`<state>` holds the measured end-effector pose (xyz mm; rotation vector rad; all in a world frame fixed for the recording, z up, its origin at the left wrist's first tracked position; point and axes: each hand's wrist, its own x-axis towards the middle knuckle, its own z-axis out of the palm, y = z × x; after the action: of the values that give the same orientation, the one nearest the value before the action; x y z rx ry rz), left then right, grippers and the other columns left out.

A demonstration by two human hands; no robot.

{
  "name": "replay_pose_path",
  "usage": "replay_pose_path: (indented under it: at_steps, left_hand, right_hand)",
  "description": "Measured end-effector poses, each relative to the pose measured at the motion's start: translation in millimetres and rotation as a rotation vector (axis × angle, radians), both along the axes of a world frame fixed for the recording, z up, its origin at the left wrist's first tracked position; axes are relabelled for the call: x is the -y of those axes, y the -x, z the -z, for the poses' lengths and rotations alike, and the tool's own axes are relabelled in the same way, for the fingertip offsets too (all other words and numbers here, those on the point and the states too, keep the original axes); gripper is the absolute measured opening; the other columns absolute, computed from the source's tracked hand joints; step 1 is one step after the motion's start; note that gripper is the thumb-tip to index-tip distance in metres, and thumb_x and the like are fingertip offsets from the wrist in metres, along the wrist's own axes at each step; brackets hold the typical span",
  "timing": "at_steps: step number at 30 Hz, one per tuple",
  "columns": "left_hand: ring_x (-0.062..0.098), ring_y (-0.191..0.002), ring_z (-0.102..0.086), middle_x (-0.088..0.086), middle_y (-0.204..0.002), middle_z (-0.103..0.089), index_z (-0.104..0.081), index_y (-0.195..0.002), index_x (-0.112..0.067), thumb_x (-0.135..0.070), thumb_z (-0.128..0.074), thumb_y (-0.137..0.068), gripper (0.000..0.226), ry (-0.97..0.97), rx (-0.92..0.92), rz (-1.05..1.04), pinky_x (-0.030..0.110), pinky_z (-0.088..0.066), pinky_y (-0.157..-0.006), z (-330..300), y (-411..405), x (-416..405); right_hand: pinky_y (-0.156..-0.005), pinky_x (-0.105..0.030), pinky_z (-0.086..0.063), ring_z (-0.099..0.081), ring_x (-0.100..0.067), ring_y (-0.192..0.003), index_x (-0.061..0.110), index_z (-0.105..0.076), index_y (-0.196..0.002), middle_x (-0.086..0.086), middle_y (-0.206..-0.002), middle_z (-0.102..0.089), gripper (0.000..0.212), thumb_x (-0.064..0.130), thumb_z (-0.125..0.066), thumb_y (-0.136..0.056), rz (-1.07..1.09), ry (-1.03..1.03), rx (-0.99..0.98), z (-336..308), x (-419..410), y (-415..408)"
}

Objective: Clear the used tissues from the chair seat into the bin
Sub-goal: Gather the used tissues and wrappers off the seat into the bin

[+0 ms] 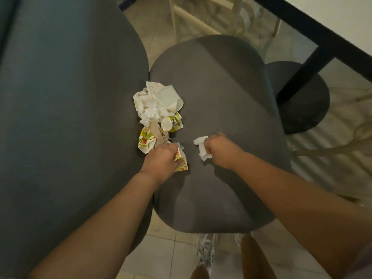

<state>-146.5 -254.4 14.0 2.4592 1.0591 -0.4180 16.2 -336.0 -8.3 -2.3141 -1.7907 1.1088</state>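
Observation:
A dark grey chair seat fills the middle of the view. A heap of crumpled white tissues and napkins lies on its left side, mixed with printed yellow-green wrappers. My left hand is closed over the near end of the heap, gripping a yellow printed wrapper and paper beneath the fingers. My right hand is a fist around a white tissue, just above the seat to the right of the heap. No bin is in view.
A second dark seat or backrest adjoins on the left. A round black table base with a black post stands at the right under a white tabletop. Pale chair legs and tiled floor lie beyond. My shoes are below the seat.

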Motion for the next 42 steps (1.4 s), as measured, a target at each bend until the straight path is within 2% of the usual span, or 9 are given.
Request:
replay_pose_path:
  at_steps: [5, 9, 15, 18, 21, 24, 29, 35, 42]
  left_hand:
    - [0.025, -0.081, -0.053, -0.001, -0.078, -0.048, -0.047, -0.079, -0.013, -0.030, -0.060, -0.085, 0.023, 0.058, 0.019, 0.019, 0.033, -0.037, -0.064, -10, 16, 13]
    - [0.022, -0.077, -0.053, 0.003, -0.078, -0.052, -0.048, -0.077, -0.012, -0.031, -0.062, -0.084, 0.025, 0.120, 0.080, 0.024, 0.035, -0.040, -0.063, -14, 17, 30]
    - [0.020, -0.079, -0.053, 0.002, -0.083, -0.054, -0.053, -0.083, -0.011, -0.035, -0.062, -0.083, 0.026, 0.136, 0.121, 0.104, 0.036, -0.043, -0.065, -21, 8, 73]
    - [0.019, -0.092, -0.053, -0.001, -0.095, -0.055, -0.055, -0.099, -0.016, -0.032, -0.064, -0.082, 0.025, 0.179, 0.154, 0.099, 0.031, -0.042, -0.072, -27, -7, 93]
    - [0.022, -0.106, -0.052, 0.004, -0.115, -0.057, -0.047, -0.123, -0.023, -0.028, -0.063, -0.083, 0.043, 0.230, 0.200, 0.102, 0.033, -0.044, -0.083, -38, -29, 118]
    - [0.021, -0.105, -0.052, 0.004, -0.118, -0.055, -0.048, -0.122, -0.022, -0.022, -0.062, -0.085, 0.040, 0.233, 0.234, 0.165, 0.027, -0.040, -0.080, -55, -56, 151]
    - [0.014, -0.093, -0.051, -0.005, -0.113, -0.056, -0.050, -0.116, -0.025, -0.027, -0.062, -0.085, 0.034, 0.184, 0.216, 0.280, 0.033, -0.045, -0.078, -80, -101, 217]
    - [0.016, -0.100, -0.054, -0.005, -0.113, -0.057, -0.050, -0.115, -0.024, -0.027, -0.057, -0.085, 0.031, 0.165, 0.231, 0.412, 0.037, -0.048, -0.081, -95, -157, 307]
    - [0.016, -0.111, -0.048, -0.001, -0.116, -0.056, -0.051, -0.118, -0.020, -0.027, -0.058, -0.087, 0.033, 0.139, 0.303, 0.623, 0.039, -0.047, -0.087, -81, -218, 402]
  right_hand:
    - [-0.091, -0.034, -0.045, -0.055, -0.034, -0.109, -0.002, -0.060, -0.110, -0.018, -0.123, -0.052, 0.026, -0.001, -0.052, -0.085, 0.184, 0.042, -0.078, -21, 29, 21]
    - [-0.078, -0.039, -0.046, -0.051, -0.034, -0.095, 0.000, -0.053, -0.103, -0.016, -0.110, -0.047, 0.024, -0.006, -0.050, -0.080, 0.371, -0.047, -0.191, -20, 63, 33]
    - [-0.092, -0.022, -0.038, -0.051, -0.030, -0.117, 0.001, -0.060, -0.112, -0.017, -0.125, -0.050, 0.030, -0.006, -0.049, -0.084, 0.482, -0.156, -0.158, -34, 121, 27]
    - [-0.089, -0.031, -0.040, -0.050, -0.035, -0.113, 0.002, -0.056, -0.116, -0.020, -0.122, -0.052, 0.036, -0.006, -0.051, -0.081, 0.538, -0.220, -0.129, -43, 149, 12]
    - [-0.090, -0.032, -0.038, -0.046, -0.034, -0.117, 0.004, -0.044, -0.129, -0.019, -0.126, -0.050, 0.050, -0.005, -0.054, -0.081, 0.650, -0.233, -0.110, -59, 183, -2]
    - [-0.095, -0.031, -0.038, -0.045, -0.033, -0.122, 0.010, -0.034, -0.139, -0.016, -0.135, -0.048, 0.063, -0.006, -0.054, -0.081, 0.724, -0.206, -0.090, -71, 222, -17]
    - [-0.087, -0.034, -0.041, -0.054, -0.032, -0.106, 0.004, -0.060, -0.107, -0.017, -0.111, -0.056, 0.029, -0.002, -0.056, -0.080, 0.726, -0.227, -0.026, -95, 294, -40]
    - [-0.090, -0.036, -0.035, -0.052, -0.030, -0.096, 0.007, -0.065, -0.086, -0.010, -0.090, -0.066, 0.022, 0.007, -0.045, -0.078, 0.775, -0.294, 0.112, -105, 385, -69]
    - [-0.081, -0.028, -0.027, -0.039, -0.028, -0.103, 0.001, -0.066, -0.097, -0.015, -0.103, -0.057, 0.035, -0.016, -0.045, -0.074, 1.025, -0.302, 0.078, -96, 499, -95]
